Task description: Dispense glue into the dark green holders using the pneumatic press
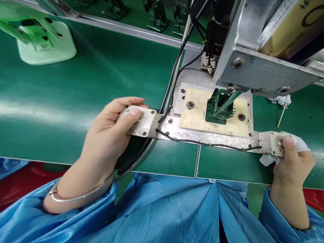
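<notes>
My left hand (103, 133) grips the left metal push-button box (150, 123), with the thumb on its round button and the fingers around the far side. At the other end of the metal bar (192, 135), my right hand (295, 163) holds the right push-button box (275, 143), its thumb on the button. A crumpled white tissue (301, 143) is pinned between that hand and the box. Between both hands, a dark green plastic part (212, 109) sits on a cream plate (193, 118). A clear rod (230, 101) reaches down to the part from the machine head.
The metal machine head (260, 69) overhangs the plate. Black cables (174, 72) run down beside the bar. A green fan-like object (47, 44) stands at left. More dark plastic parts (155, 15) lie beyond the metal rail (126, 32). A thin stick (281, 116) lies right.
</notes>
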Demonstrator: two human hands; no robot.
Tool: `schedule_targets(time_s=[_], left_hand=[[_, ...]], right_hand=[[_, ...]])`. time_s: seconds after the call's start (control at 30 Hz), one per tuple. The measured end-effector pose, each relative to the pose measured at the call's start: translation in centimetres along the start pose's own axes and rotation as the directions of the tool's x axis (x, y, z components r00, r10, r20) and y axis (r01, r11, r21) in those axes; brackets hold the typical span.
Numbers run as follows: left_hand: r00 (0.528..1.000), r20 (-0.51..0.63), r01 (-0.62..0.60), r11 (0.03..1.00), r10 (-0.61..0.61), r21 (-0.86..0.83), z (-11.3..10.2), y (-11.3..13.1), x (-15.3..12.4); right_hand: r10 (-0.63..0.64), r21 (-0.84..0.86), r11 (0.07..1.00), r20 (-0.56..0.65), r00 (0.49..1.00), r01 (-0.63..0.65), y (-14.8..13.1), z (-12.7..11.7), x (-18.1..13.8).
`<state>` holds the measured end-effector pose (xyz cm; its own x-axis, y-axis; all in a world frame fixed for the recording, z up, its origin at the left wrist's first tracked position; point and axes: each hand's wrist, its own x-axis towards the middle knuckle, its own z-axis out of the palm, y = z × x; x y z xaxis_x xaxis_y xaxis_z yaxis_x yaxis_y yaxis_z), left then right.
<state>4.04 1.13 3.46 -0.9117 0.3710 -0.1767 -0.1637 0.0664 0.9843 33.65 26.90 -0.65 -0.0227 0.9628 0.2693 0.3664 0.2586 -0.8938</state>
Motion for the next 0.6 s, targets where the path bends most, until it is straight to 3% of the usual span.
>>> schedule_targets(time_s=[0.33, 0.6], left_hand=[[0.999, 0.001, -0.038, 0.999, 0.038, 0.006, -0.45, -0.46, 0.06], [0.999, 0.003, -0.034, 0.999, 0.034, 0.029, -0.51, -0.47, 0.18]], right_hand=[[-0.001, 0.077, 0.997, 0.000, 1.000, 0.001, -0.56, 0.28, -0.03], [0.016, 0.028, 0.999, 0.005, 1.000, -0.016, -0.65, 0.27, -0.13]])
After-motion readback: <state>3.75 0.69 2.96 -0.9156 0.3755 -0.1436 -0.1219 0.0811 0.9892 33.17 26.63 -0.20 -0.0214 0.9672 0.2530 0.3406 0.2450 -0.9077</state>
